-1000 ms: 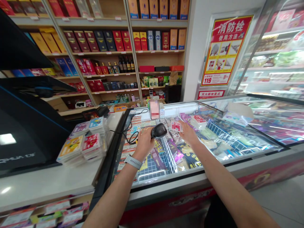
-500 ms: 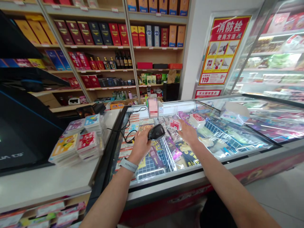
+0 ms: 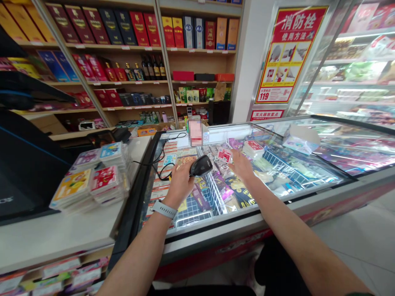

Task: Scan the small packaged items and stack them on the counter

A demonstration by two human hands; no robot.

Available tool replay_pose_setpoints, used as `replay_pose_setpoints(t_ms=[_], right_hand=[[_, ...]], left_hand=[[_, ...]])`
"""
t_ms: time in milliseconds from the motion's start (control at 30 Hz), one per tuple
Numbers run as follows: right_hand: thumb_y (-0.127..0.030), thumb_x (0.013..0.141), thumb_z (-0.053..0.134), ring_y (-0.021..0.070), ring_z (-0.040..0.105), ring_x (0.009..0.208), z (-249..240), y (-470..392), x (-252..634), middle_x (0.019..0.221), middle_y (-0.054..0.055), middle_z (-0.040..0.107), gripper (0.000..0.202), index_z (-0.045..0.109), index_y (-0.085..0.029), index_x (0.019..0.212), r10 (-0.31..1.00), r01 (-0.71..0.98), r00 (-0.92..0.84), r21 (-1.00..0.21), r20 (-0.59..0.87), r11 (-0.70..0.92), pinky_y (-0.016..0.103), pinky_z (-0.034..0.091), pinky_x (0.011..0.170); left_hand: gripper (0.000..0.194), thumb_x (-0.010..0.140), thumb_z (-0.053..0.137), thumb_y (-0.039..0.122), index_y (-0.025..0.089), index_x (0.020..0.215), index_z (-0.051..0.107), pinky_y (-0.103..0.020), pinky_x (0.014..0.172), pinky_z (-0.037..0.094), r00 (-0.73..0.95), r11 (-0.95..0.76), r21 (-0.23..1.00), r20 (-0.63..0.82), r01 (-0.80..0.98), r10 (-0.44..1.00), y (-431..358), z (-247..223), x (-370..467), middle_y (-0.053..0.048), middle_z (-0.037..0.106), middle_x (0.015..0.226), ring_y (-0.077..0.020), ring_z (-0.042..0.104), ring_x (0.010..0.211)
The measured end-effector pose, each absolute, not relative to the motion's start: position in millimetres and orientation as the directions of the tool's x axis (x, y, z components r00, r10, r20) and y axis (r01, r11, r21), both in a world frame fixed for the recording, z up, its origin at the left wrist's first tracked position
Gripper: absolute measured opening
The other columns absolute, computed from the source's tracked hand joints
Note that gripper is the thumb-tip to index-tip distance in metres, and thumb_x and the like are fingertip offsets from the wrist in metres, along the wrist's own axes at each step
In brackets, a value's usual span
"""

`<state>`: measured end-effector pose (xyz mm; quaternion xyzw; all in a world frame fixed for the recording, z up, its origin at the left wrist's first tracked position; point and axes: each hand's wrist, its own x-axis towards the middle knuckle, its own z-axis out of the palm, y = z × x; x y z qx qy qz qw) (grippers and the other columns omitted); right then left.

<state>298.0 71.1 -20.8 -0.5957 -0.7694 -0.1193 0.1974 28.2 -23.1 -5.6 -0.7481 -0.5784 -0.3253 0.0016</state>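
My left hand (image 3: 181, 181) is wrapped round the handle of a black barcode scanner (image 3: 201, 165), its head pointing right over the freezer's glass top. A black cable (image 3: 166, 149) trails from it across the left side of the glass. In my right hand (image 3: 241, 165) is a small flat pack with a red-and-white label (image 3: 225, 156), pinched at its right edge. The pack is in front of the scanner head, with a gap between them. Just behind my right hand, a small stack of similar red-labelled packs (image 3: 254, 149) sits on the glass.
On the counter at left stand stacks of packs with yellow, red, blue and purple labels (image 3: 105, 183), beside a black checkout machine (image 3: 23, 164). An opened white carton (image 3: 300, 139) rests on the chest freezer (image 3: 216, 234). Shelves of boxed bottles (image 3: 111, 26) line the back.
The camera view has tilted down and shifted slightly. Both hands keep their hold on the scanner and the pack, which stay about the same distance apart.
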Motion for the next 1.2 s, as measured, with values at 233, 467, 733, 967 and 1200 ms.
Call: replay_pose_setpoints(t_ms=[233, 467, 733, 967, 1200], right_hand=[[-0.015, 0.086, 0.060, 0.0339, 0.069, 0.108, -29, 79, 300, 0.126, 0.021, 0.068, 0.057, 0.044, -0.011, 0.141, 0.849, 0.930, -0.249, -0.130, 0.466, 0.343, 0.040, 0.055, 0.086], [-0.021, 0.090, 0.059, 0.0334, 0.069, 0.103, -27, 73, 300, 0.127, 0.020, 0.068, 0.057, 0.044, -0.011, 0.144, 0.773, 0.934, -0.242, -0.076, 0.587, 0.349, 0.043, 0.055, 0.086], [-0.029, 0.097, 0.051, 0.0314, 0.068, 0.100, -12, 63, 299, 0.114, 0.017, 0.071, 0.050, 0.048, -0.011, 0.143, 0.687, 0.909, -0.228, -0.102, 0.690, 0.405, 0.047, 0.050, 0.095], [-0.034, 0.100, 0.049, 0.0300, 0.068, 0.098, -11, 60, 297, 0.115, 0.016, 0.069, 0.054, 0.043, -0.012, 0.149, 0.708, 0.907, -0.233, -0.113, 0.666, 0.405, 0.049, 0.048, 0.100], [-0.033, 0.099, 0.050, 0.0318, 0.067, 0.104, -14, 62, 297, 0.116, 0.017, 0.069, 0.053, 0.045, -0.011, 0.147, 0.685, 0.904, -0.248, -0.091, 0.685, 0.418, 0.050, 0.047, 0.101]], left_hand=[[0.058, 0.083, 0.053, 0.009, 0.020, 0.140, 0.054, -0.056, 0.123, 0.030, 0.105, -0.333, 0.402, 0.493, 0.853, 0.863, -24, -4, 27, -0.012, 0.066, 0.142, -0.0303, 0.060, 0.135], [0.058, 0.083, 0.052, 0.008, 0.021, 0.139, 0.055, -0.057, 0.123, 0.028, 0.091, -0.337, 0.439, 0.491, 0.833, 0.866, -26, 2, 26, -0.010, 0.066, 0.143, -0.0296, 0.058, 0.136], [0.062, 0.081, 0.051, 0.007, 0.023, 0.141, 0.053, -0.058, 0.122, 0.029, 0.095, -0.362, 0.457, 0.509, 0.813, 0.856, -34, 11, 27, -0.009, 0.067, 0.142, -0.0300, 0.058, 0.136], [0.061, 0.081, 0.052, 0.007, 0.024, 0.139, 0.055, -0.058, 0.121, 0.032, 0.087, -0.350, 0.449, 0.509, 0.822, 0.856, -36, 13, 29, -0.010, 0.067, 0.141, -0.0308, 0.058, 0.136], [0.058, 0.080, 0.054, 0.007, 0.022, 0.136, 0.057, -0.054, 0.119, 0.036, 0.098, -0.382, 0.440, 0.543, 0.813, 0.834, -37, 13, 29, -0.010, 0.068, 0.138, -0.0306, 0.060, 0.133]])
